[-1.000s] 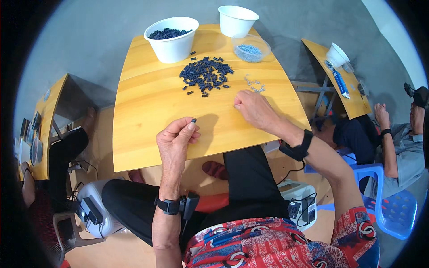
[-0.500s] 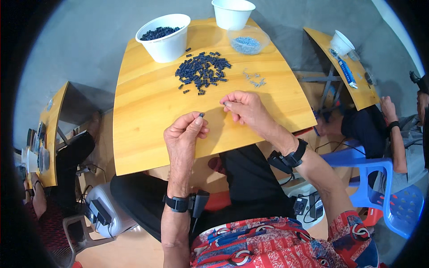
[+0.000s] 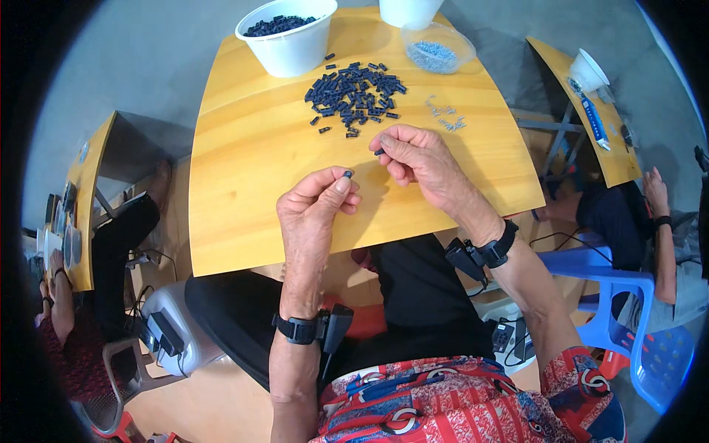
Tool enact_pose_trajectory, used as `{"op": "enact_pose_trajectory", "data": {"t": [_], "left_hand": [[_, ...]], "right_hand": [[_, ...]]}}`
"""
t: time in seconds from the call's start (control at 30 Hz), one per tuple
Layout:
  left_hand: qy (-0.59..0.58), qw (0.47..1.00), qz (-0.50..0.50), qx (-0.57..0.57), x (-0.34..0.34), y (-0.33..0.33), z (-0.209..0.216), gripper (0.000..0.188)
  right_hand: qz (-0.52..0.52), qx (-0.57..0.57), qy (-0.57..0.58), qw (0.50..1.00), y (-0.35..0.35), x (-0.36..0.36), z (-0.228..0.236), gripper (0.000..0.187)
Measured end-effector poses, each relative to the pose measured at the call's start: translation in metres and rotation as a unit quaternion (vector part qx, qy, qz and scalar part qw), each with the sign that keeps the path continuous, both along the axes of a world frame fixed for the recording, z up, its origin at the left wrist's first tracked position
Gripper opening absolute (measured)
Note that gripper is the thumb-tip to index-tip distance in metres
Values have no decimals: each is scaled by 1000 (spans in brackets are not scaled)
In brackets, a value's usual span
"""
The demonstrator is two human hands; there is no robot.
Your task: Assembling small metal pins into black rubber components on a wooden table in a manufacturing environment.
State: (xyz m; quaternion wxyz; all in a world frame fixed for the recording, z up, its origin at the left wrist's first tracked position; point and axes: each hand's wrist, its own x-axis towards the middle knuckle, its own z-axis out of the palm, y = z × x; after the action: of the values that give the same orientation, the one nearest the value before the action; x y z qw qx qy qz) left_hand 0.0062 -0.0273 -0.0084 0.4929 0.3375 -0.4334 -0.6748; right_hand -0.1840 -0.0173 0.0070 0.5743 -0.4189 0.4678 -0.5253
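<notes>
Above the near half of the yellow wooden table, my left hand pinches a small black plastic piece, its round end showing between thumb and forefinger. A little to the right and farther off, my right hand is closed too, with a small dark piece at its thumb and fingertip; its exact kind is too small to tell. The two hands are apart. Beyond them lies a loose pile of black plastic pieces. Several small silvery screw-like parts are scattered to the pile's right.
A white tub full of black pieces stands at the far left. At the far right are a clear bowl of small silvery parts and another white tub. Other people sit at side tables; a blue plastic chair is to the right.
The view has shifted, so the table's contents sit higher and farther right. Both hands stay pinched, a bit closer together; the piece in my right fingertips now shows darker.
</notes>
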Motion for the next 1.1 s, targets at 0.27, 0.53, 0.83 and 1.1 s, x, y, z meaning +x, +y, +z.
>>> {"op": "enact_pose_trajectory", "data": {"t": [0.27,0.53,0.83,1.1], "left_hand": [[-31,999,4,-4,-2,2,-3,13],[-48,999,-1,-18,-2,1,0,14],[-49,998,-8,-30,-2,2,0,14],[-50,998,-8,-32,-3,2,2,15]], "right_hand": [[26,-31,24,999,4,1,-2,22],[43,-55,54,996,6,1,-2,22],[94,-84,1,992,10,16,0,19],[109,-61,-21,992,7,10,-5,23]]}}
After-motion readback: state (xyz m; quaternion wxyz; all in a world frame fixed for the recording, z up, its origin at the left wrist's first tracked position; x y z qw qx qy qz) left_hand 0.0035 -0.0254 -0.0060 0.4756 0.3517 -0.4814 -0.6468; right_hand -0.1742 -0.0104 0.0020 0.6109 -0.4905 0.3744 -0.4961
